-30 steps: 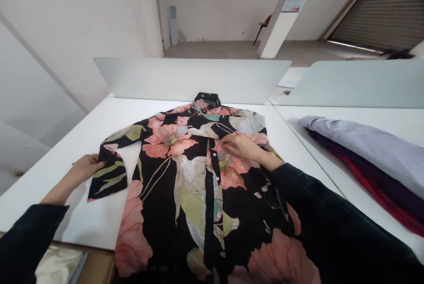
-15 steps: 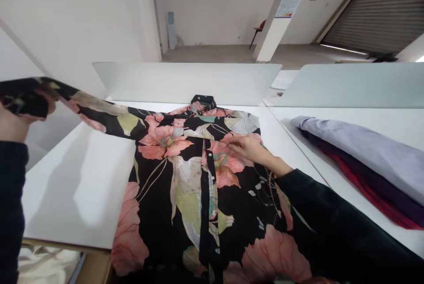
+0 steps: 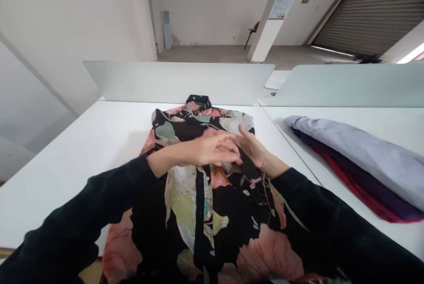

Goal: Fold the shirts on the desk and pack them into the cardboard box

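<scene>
A black floral shirt (image 3: 185, 191) with large pink flowers lies flat, its collar (image 3: 198, 102) toward the far side and its button placket running down the middle. One of its sleeves (image 3: 179, 131) is folded across the chest. Above the chest, my left hand (image 3: 217, 148) has its fingers curled on the sleeve, slightly blurred. A dark sleeve end (image 3: 250, 167) hangs just under my two hands. My right hand (image 3: 253, 149) meets the left one with its thumb spread apart; its other fingers are partly hidden.
The shirt lies on a white table (image 3: 66, 164). Folded garments (image 3: 351, 156) in pale grey, purple and red lie to the right, across a table seam. Frosted divider panels (image 3: 182, 81) stand along the far edge.
My left hand has carried the sleeve from far out at the left inward over the shirt's chest. My right hand has stayed near the same place, its thumb now raised.
</scene>
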{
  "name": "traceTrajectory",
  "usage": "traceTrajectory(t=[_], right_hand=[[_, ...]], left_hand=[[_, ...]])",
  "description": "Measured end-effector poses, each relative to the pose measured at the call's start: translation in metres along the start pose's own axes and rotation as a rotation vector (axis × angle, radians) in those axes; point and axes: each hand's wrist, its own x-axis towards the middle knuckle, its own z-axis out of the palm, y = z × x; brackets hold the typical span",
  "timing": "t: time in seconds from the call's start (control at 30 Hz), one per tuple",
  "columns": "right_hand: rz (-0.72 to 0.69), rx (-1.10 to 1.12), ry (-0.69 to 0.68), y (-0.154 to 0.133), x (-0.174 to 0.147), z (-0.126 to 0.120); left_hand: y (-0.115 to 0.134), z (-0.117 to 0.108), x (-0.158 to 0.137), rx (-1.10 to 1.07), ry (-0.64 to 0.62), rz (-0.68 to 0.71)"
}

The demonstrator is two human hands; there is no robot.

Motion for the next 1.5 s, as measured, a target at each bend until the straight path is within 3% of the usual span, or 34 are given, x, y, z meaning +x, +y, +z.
traceTrajectory(t=[0.07, 0.1, 0.13, 0.23, 0.3, 0.4, 0.5, 0.63, 0.73, 0.93, 1.1, 1.3, 1.5], right_hand=[[0.073, -0.009, 0.013, 0.013, -0.005, -0.008], [0.098, -0.023, 0.007, 0.02, -0.006, -0.012], [0.108, -0.074, -0.003, 0.026, -0.008, -0.016], [0.058, -0.33, -0.016, 0.038, -0.01, -0.024], [-0.02, -0.551, 0.009, 0.041, -0.012, -0.026], [-0.133, -0.88, 0.064, 0.042, -0.02, -0.023], [-0.144, -1.173, 0.139, 0.042, -0.028, -0.016], [-0.055, -1.353, 0.225, 0.034, -0.029, -0.015], [-0.141, -1.17, 0.229, 0.02, -0.029, -0.014], [-0.27, -0.667, 0.024, -0.009, -0.038, 0.012], [-0.252, -0.68, 0.017, -0.011, -0.033, 0.018], [-0.233, -0.801, 0.233, -0.015, -0.006, -0.027], [-0.151, -0.788, 0.32, -0.029, 0.044, -0.089]], left_hand=[[-0.011, -0.007, -0.007, 0.174, -0.099, 0.007], [-0.018, -0.018, -0.012, 0.275, -0.059, -0.024], [-0.026, -0.034, -0.017, 0.378, 0.035, -0.076], [-0.059, -0.095, -0.031, 0.654, 0.489, -0.249], [-0.085, -0.137, -0.039, 0.815, 0.675, -0.337], [-0.119, -0.186, -0.047, 1.062, 0.701, -0.408], [-0.141, -0.213, -0.041, 1.2, 0.627, -0.389], [-0.157, -0.228, -0.012, 1.223, 0.513, -0.352], [-0.164, -0.235, 0.003, 1.24, 0.446, -0.371], [-0.169, -0.252, -0.018, 1.348, 0.457, -0.481], [-0.175, -0.26, -0.03, 1.463, 0.438, -0.476], [-0.19, -0.272, -0.029, 1.384, 0.513, -0.512], [-0.197, -0.274, -0.038, 1.352, 0.62, -0.576]])
